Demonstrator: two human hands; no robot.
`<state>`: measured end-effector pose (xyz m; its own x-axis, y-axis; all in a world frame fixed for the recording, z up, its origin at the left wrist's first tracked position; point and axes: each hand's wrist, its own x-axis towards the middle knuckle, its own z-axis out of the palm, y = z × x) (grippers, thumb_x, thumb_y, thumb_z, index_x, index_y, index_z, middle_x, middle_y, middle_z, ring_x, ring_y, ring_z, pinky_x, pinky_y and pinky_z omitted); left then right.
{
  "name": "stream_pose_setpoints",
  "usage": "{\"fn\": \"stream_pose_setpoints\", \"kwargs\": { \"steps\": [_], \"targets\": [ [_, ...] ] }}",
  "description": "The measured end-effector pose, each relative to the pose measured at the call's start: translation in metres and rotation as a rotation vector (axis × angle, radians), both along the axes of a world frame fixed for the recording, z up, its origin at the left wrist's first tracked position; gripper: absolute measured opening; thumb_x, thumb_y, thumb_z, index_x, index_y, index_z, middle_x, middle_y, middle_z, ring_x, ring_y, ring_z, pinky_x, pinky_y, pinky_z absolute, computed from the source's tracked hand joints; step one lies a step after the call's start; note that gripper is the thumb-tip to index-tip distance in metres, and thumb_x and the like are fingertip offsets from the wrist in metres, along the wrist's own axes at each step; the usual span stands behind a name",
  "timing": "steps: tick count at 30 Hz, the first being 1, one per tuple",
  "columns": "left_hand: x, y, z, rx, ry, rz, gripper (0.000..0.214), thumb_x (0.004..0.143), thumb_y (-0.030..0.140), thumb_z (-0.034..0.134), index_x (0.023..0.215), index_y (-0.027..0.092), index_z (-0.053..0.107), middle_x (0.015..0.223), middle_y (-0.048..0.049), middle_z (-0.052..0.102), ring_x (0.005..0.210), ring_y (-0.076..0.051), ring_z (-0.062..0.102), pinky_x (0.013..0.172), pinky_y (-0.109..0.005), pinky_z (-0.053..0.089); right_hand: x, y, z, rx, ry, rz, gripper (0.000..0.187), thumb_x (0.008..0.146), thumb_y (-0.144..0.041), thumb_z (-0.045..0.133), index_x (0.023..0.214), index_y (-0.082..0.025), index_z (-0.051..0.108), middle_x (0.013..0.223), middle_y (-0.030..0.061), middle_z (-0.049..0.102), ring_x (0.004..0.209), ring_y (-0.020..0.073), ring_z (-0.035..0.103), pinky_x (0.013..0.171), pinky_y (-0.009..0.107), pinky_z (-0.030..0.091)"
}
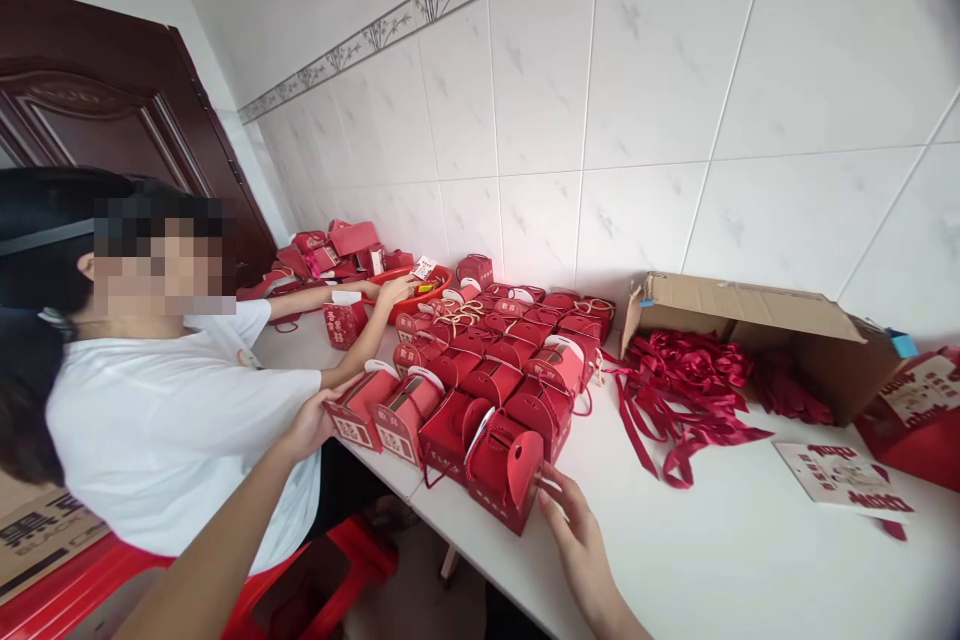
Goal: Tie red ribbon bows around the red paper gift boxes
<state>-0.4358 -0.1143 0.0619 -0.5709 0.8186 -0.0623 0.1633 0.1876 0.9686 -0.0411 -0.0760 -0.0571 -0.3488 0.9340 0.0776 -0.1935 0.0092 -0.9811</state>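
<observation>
Evidently your right hand (574,512), unclenched, touches the corded box (495,503) at the tabletop (712,545)'s near edge, your left hand (309,428), likewise loose, the leftmost box (352,424) there; both probably light, stiff yet crushable card, best taken low at the ends.

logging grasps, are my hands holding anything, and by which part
Holding cannot be told: the left hand touches the left side of one red, round-topped cardboard box, the right hand the right side of another such box.

Bare hands (309,425) (576,525), slim bare forearms (225,525)
</observation>
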Motion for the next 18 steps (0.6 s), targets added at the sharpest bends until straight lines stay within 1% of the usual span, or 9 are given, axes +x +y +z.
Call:
{"fn": "stream_pose_setpoints", "kwargs": {
  "steps": [2, 4, 7, 10, 13, 16, 18],
  "targets": [
    [0.006, 0.0, -0.008, 0.025, -0.088, -0.018, 0.065, 0.075, 0.045, 0.043, 0.134, 0.017, 0.051, 0.127, -0.0106, 0.062, 0.111, -0.032, 0.062, 0.081, -0.04, 0.055, -0.007, -0.008, 0.0, -0.014, -0.001, -0.067, 0.056, 0.084, -0.055, 0.051, 0.127, -0.019, 0.052, 0.134, 0.0127, 0.05, 0.124, 0.0254, 0.047, 0.101, 0.037, 0.042],
    [0.009, -0.001, -0.013, 0.023, -0.176, -0.045, 0.067, 0.079, 0.049, 0.04, 0.138, 0.017, 0.046, 0.13, -0.0109, 0.06, 0.112, -0.031, 0.061, 0.083, -0.04, 0.054, -0.011, -0.013, 0.0, -0.02, -0.016, -0.129, 0.059, 0.085, -0.056, 0.05, 0.13, -0.019, 0.049, 0.136, 0.012, 0.047, 0.127, 0.0248, 0.044, 0.106, 0.038, 0.037],
    [0.014, -0.007, -0.017, 0.002, -0.257, -0.089, 0.068, 0.082, 0.055, 0.039, 0.14, 0.019, 0.043, 0.129, -0.0109, 0.061, 0.112, -0.032, 0.061, 0.084, -0.042, 0.053, -0.004, -0.018, 0.001, -0.033, -0.021, -0.182, 0.061, 0.085, -0.058, 0.048, 0.132, -0.019, 0.05, 0.136, 0.0113, 0.047, 0.127, 0.0247, 0.044, 0.107, 0.036, 0.037],
    [0.024, -0.018, -0.021, -0.006, -0.311, -0.124, 0.068, 0.082, 0.06, 0.039, 0.14, 0.024, 0.042, 0.127, -0.0085, 0.062, 0.115, -0.032, 0.059, 0.086, -0.042, 0.052, 0.014, -0.026, 0.004, -0.05, -0.027, -0.202, 0.06, 0.085, -0.06, 0.048, 0.131, -0.021, 0.051, 0.134, 0.0102, 0.05, 0.127, 0.0245, 0.045, 0.103, 0.033, 0.04],
    [0.041, -0.032, -0.026, 0.007, -0.38, -0.183, 0.073, 0.081, 0.063, 0.042, 0.145, 0.027, 0.033, 0.129, -0.0049, 0.06, 0.12, -0.03, 0.055, 0.092, -0.04, 0.048, 0.036, -0.038, 0.008, -0.056, -0.021, -0.248, 0.059, 0.086, -0.059, 0.048, 0.13, -0.021, 0.052, 0.132, 0.0095, 0.052, 0.126, 0.0242, 0.046, 0.099, 0.031, 0.043],
    [0.064, -0.043, -0.032, -0.021, -0.446, -0.212, 0.082, 0.079, 0.067, 0.043, 0.148, 0.028, 0.023, 0.131, -0.002, 0.059, 0.122, -0.03, 0.052, 0.098, -0.042, 0.045, 0.06, -0.051, 0.01, -0.063, -0.005, -0.348, 0.057, 0.085, -0.059, 0.049, 0.126, -0.021, 0.056, 0.131, 0.0095, 0.054, 0.126, 0.0251, 0.045, 0.098, 0.031, 0.044],
    [0.084, -0.05, -0.036, -0.055, -0.44, -0.206, 0.084, 0.077, 0.071, 0.041, 0.148, 0.031, 0.021, 0.13, 0.0011, 0.059, 0.122, -0.031, 0.053, 0.098, -0.043, 0.045, 0.077, -0.06, 0.01, -0.079, -0.004, -0.409, 0.053, 0.085, -0.058, 0.051, 0.123, -0.022, 0.059, 0.13, 0.0088, 0.055, 0.127, 0.0264, 0.045, 0.098, 0.032, 0.045]
  ]
}}
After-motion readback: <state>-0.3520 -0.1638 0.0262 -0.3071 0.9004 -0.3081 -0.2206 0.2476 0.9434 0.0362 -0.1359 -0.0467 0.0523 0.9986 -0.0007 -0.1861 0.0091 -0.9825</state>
